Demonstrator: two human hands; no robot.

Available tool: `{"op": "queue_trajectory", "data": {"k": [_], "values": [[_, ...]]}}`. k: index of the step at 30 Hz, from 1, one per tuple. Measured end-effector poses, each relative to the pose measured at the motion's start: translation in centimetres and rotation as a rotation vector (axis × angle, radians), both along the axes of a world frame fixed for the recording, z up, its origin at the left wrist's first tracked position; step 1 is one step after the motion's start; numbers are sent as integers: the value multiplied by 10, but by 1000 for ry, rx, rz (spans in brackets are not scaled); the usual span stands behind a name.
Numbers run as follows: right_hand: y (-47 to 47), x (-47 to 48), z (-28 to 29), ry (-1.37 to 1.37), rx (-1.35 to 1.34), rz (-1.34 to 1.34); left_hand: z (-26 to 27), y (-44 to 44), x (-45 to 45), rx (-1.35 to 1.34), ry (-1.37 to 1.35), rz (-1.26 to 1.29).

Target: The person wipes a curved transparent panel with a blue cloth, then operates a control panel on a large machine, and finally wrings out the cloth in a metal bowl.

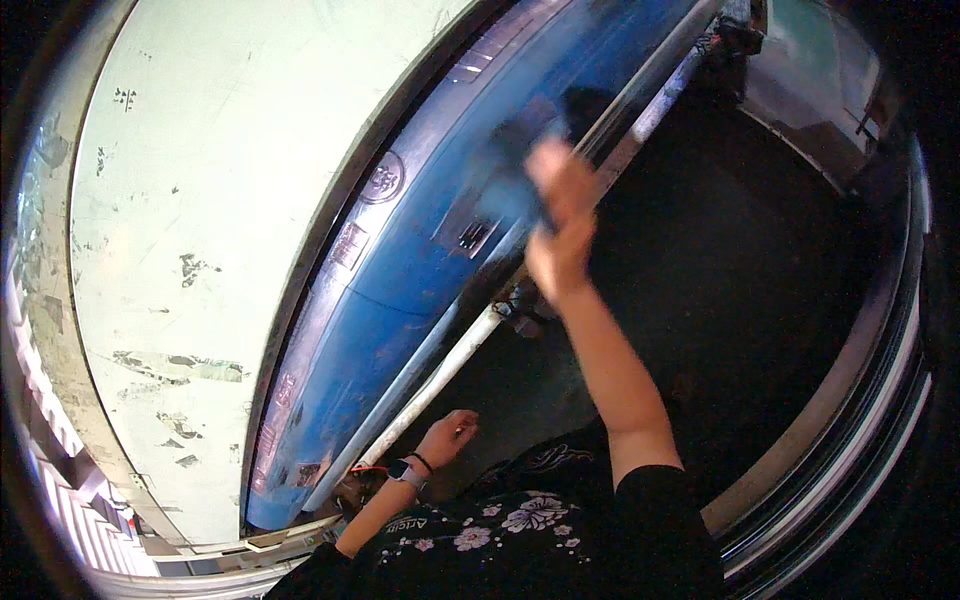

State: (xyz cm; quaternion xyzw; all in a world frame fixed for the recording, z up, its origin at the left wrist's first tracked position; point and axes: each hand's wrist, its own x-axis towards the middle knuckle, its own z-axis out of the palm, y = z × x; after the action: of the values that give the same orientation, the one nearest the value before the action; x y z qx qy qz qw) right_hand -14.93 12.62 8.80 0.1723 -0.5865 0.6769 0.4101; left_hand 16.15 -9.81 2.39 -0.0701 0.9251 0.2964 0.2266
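My right hand reaches over the front of a long blue machine housing and is blurred by motion. A smeared dark and blue shape lies by its fingers; I cannot tell whether the hand grips it or what it is. My left hand hangs low near the front, its fingers loosely curled with nothing visible in them. A watch and a dark band circle that wrist. Closest to the left hand is a whitish bar, which runs beneath a rounded grey rail.
Beyond the housing spreads a pale, scuffed panel with worn patches and marks. A round embossed emblem sits on the housing's upper edge. Dark floor lies at right, with a grey cabinet above and curved metal rails below.
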Motion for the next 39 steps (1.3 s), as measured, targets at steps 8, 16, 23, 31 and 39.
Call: {"op": "queue_trajectory", "data": {"k": [8, 16, 23, 31, 39], "values": [[-67, 81, -13, -127, 208, 250, -23, -17, 22, -139, -181, -280], [29, -42, -9, -378, -387, 13, -2, 3, 13, -35, -36, -58], [-73, 71, -43, -315, 43, 98, -24, 0, 29, -142, -278, -223], [32, 36, -17, -803, -621, 491, -11, 7, 1, 3, -53, 78], [-50, 18, -25, -377, -96, -75, -23, -13, 58, -86, -193, 18]]}}
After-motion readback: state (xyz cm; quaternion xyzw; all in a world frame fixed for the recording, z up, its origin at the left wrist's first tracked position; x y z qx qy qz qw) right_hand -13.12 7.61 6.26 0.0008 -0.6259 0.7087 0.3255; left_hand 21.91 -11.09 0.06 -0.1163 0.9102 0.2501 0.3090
